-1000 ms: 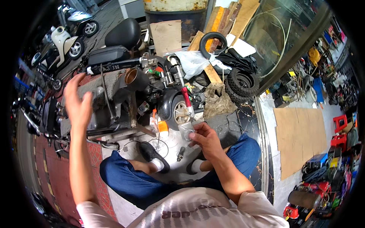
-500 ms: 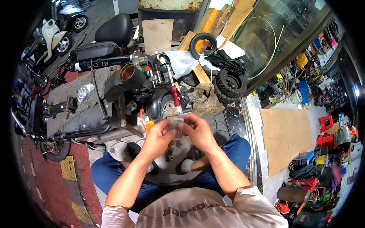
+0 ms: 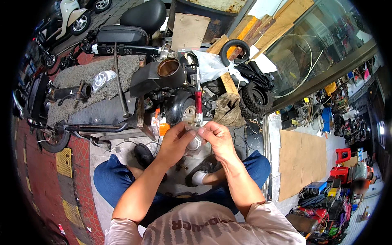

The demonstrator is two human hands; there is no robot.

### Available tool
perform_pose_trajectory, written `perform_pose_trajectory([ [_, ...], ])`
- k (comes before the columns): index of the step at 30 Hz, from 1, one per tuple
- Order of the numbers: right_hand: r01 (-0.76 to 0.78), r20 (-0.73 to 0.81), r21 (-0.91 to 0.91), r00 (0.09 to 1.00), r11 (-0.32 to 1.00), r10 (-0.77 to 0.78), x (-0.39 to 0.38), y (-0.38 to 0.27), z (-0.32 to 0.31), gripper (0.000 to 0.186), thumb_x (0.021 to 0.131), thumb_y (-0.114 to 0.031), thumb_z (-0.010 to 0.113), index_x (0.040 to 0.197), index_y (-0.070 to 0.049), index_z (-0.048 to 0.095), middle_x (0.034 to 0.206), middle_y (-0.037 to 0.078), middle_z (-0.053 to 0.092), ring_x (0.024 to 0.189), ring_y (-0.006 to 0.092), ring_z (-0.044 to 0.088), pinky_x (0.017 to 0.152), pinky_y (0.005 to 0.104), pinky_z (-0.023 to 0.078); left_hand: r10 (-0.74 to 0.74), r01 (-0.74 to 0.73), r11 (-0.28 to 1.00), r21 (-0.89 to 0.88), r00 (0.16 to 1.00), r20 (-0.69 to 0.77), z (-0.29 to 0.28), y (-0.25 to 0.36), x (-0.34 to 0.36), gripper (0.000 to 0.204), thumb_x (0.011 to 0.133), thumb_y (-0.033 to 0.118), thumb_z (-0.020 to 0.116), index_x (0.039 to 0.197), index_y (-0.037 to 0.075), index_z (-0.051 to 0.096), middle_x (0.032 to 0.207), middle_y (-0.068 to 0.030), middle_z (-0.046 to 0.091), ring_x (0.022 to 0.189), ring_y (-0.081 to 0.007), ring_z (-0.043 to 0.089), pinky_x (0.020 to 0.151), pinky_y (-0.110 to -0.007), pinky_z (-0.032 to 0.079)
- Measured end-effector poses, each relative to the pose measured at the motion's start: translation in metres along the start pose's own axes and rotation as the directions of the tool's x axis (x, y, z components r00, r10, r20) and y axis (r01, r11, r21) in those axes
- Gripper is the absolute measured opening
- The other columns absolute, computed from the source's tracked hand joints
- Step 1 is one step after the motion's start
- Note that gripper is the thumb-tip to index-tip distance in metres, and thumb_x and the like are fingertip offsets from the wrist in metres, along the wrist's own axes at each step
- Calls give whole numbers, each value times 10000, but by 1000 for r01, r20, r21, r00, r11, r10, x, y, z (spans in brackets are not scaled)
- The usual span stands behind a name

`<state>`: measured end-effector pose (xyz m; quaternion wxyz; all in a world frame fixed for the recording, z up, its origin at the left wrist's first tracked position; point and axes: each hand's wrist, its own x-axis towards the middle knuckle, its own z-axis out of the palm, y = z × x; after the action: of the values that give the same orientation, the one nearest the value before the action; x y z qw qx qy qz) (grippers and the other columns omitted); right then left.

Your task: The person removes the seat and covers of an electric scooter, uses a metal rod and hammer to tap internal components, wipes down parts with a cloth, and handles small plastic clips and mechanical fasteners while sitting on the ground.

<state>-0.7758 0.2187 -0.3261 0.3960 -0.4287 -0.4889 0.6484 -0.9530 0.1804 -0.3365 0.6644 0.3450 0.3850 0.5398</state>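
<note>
Both hands are raised together over the floor between my legs. My left hand (image 3: 173, 143) and my right hand (image 3: 219, 141) pinch the upper edge of what looks like a small clear plastic bag (image 3: 195, 150), thumbs facing each other. A pale round, ring-like piece (image 3: 194, 143) shows below the thumbs; whether it lies inside the bag or behind it I cannot tell. Just beyond the fingers stands a red and silver fork leg (image 3: 199, 102), beside a small black wheel with its fender (image 3: 179, 108).
At left, a bench carries a grey mat (image 3: 94, 75), a metal bar (image 3: 118, 81) and a dark tube assembly (image 3: 67, 94). An orange-labelled bottle (image 3: 155, 122) stands near the wheel. Tyres (image 3: 255, 98) and planks (image 3: 261, 26) lie ahead right. Cardboard (image 3: 302, 163) covers floor at right, near tools.
My fingers have shifted from folding over a whitish piece to pinching side by side at its top, so the round piece shows more fully. The view has turned slightly.
</note>
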Motion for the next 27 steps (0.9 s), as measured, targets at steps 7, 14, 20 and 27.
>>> perform_pose_trajectory([
  [7, -24, -35, -16, 999, 1000, 24, 1, 4, 2, 251, 1017, -209, 663, 821, -53, 680, 705, -17, 636, 643, 60, 568, 614, 228, 449, -6, 8, 1000, -25, 997, 76, -4, -5, -1, 39, 935, 63, 634, 966, 66, 611, 860, 25, 619, 786, -45, 550, 709, -230, 439],
  [14, -161, 75, 52, 985, 986, 157, -6, -6, -2, 173, 990, -197, 694, 895, -53, 682, 745, 9, 673, 639, 84, 605, 618, 228, 467, -107, 109, 994, -8, 991, 82, -14, -12, 3, 12, 946, 79, 610, 945, 68, 613, 849, 11, 628, 764, -61, 574, 647, -233, 444],
  [20, -248, 127, 348, 968, 904, 216, -4, -18, -10, 195, 1002, -195, 674, 905, -28, 650, 733, 30, 635, 637, 134, 597, 615, 257, 485, -86, 74, 994, 80, 984, 157, -15, -9, 2, 41, 962, 80, 619, 1001, 71, 609, 804, 21, 607, 686, -54, 568, 570, -229, 434],
  [27, -116, 166, -148, 976, 982, 140, -13, -26, -8, 99, 952, -128, 723, 948, -39, 679, 830, 16, 677, 706, 102, 624, 665, 240, 491, 30, -55, 979, 194, 991, 130, -14, -9, 0, 75, 947, 47, 619, 1012, 81, 606, 831, 36, 601, 704, -29, 529, 594, -213, 410],
])
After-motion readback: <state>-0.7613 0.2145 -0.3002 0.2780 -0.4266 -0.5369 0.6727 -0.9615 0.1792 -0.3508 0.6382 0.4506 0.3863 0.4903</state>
